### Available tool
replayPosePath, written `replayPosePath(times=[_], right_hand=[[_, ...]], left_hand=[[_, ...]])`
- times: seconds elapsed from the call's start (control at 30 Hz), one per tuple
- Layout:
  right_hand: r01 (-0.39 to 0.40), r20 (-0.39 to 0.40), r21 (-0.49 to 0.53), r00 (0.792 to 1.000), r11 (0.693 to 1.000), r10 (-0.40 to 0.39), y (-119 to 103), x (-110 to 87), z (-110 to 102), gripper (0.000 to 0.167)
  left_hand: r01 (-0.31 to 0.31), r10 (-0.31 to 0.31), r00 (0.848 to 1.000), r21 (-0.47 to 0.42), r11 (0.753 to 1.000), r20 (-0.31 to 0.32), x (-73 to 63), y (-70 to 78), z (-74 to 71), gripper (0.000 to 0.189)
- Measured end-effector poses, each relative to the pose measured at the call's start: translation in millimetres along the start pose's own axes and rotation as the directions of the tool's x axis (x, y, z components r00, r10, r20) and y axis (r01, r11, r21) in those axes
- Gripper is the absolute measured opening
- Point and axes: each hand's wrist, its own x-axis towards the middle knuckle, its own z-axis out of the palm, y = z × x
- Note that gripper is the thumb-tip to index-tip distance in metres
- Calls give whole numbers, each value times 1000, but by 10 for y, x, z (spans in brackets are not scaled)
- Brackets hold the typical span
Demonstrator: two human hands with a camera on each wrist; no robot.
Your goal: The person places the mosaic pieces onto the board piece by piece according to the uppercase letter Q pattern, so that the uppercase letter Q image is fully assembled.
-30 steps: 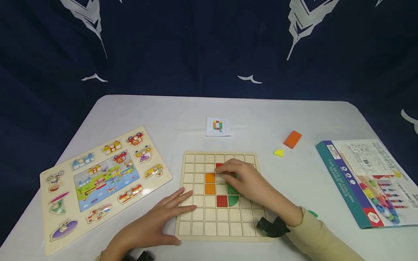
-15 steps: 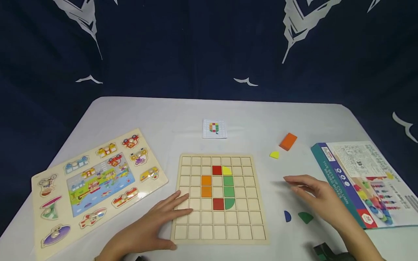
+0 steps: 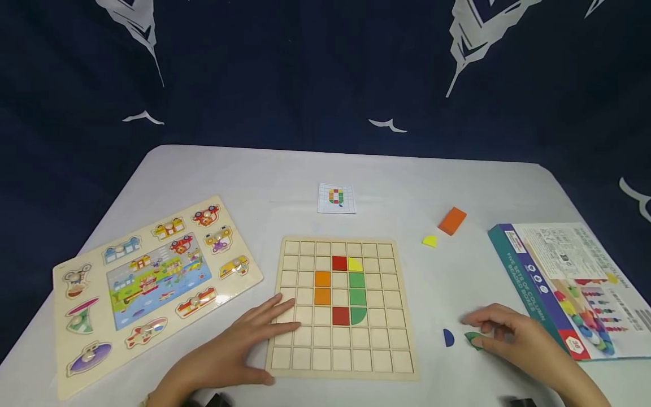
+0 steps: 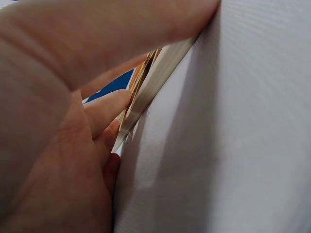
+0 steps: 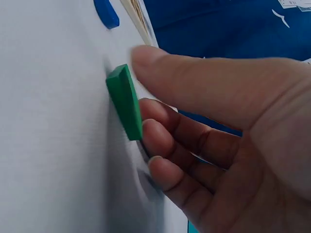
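My left hand (image 3: pixel 229 345) lies with fingers spread, their tips on the left edge of the wooden grid board (image 3: pixel 305 362). The board's near-left edge also shows in the left wrist view. Red, orange and green tiles and a yellow quarter-round tile (image 3: pixel 355 264) sit in its squares. Right of the board, my right hand (image 3: pixel 524 339) is low over the table at a green quarter-round tile (image 5: pixel 124 103). In the right wrist view its thumb is above the tile and its loosely bent fingers are behind it, with no pinch visible. A blue half-round tile (image 3: pixel 448 337) lies nearby.
A pattern card (image 3: pixel 337 198) lies beyond the board. An orange block (image 3: pixel 452 221) and a yellow piece (image 3: pixel 429 241) are at the back right. To the left is a picture puzzle board (image 3: pixel 152 294); a flat box (image 3: pixel 569 288) lies at the right.
My right hand has left the grid board and moved right, then down to the green quarter-round tile. A red and a yellow tile it covered now show fully. The left hand stays put.
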Motion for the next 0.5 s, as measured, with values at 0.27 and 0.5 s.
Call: replayPosePath(times=[0.27,0.5], right_hand=[[23,11,-18,1000,1000,-23,59,-63,16,38],[1,36,-38,999,999,0,78,-66,-3,40]], left_hand=[[8,-8,1000,-1,1000,11,23,-9,20,86],[-15,15,1000,16,1000,-3,3,-24,15,86]])
